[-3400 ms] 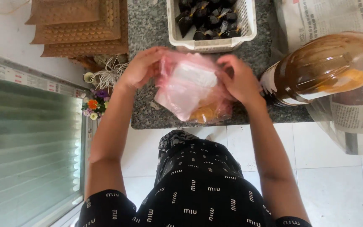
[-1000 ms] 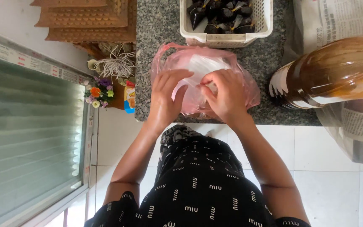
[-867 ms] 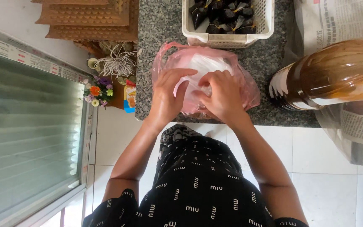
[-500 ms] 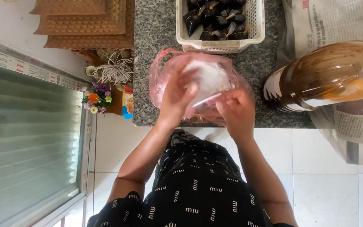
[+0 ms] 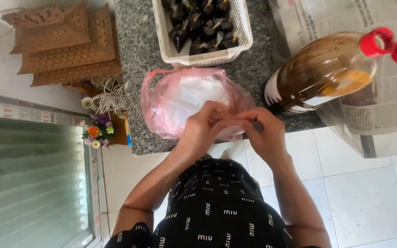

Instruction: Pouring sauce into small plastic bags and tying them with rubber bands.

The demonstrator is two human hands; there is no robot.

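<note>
A pink plastic bag (image 5: pixel 161 103) lies on the near edge of the grey granite counter (image 5: pixel 136 55), with a stack of clear flat bags inside it. My left hand (image 5: pixel 203 131) and my right hand (image 5: pixel 265 133) meet fingertip to fingertip over the bag's near right side. Between them they pinch something thin and clear, apparently a small clear bag, though it is hard to make out. Both hands are over the counter's front edge, close to my body.
A white slotted basket (image 5: pixel 207 57) of dark fruit stands just behind the pink bag. To the right a large bottle of brown liquid (image 5: pixel 322 76) with a red cap lies on newspaper (image 5: pixel 391 105). Carved wooden pieces (image 5: pixel 65 50) and small flowers (image 5: pixel 97 133) are at the left.
My hands have come out of the pink bag and drawn back toward my body, fingertips now pinched together. The bag has settled flat on the counter.
</note>
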